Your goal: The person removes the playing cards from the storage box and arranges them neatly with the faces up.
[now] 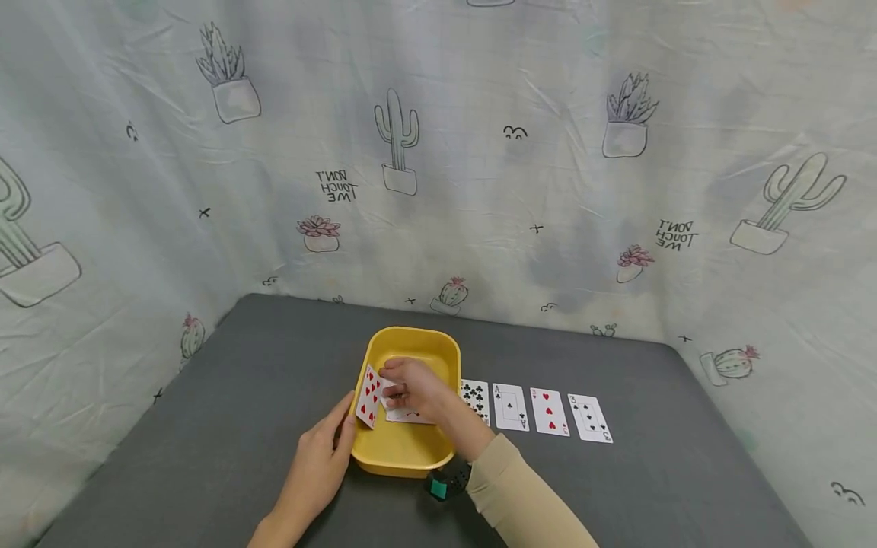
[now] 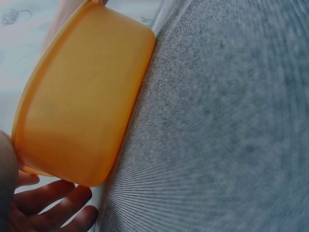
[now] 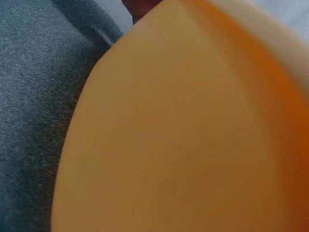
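My right hand (image 1: 414, 383) reaches into a yellow plastic tray (image 1: 404, 455), fingers bent, pinching a white playing card (image 1: 387, 387) near the tray's left side. Another card (image 1: 406, 416) lies on the tray floor, partly hidden under that hand. Against the left inner wall leans a hearts card (image 1: 369, 396), face showing. My left hand (image 1: 317, 457) touches the tray's left outer side, its fingers along the wall near the rim. In the left wrist view, the fingers (image 2: 63, 208) are spread at the tray's end. The tray's wall (image 3: 169, 121) fills most of the right wrist view, which hides the right fingers.
Right of the tray, a row of face-up cards lies on the dark grey table (image 1: 274, 365): a clubs card (image 1: 476, 397), an ace of clubs (image 1: 510, 407), a three of hearts (image 1: 550, 412) and a black three (image 1: 589, 418). A cactus-print curtain (image 1: 466, 190) surrounds the table's far side.
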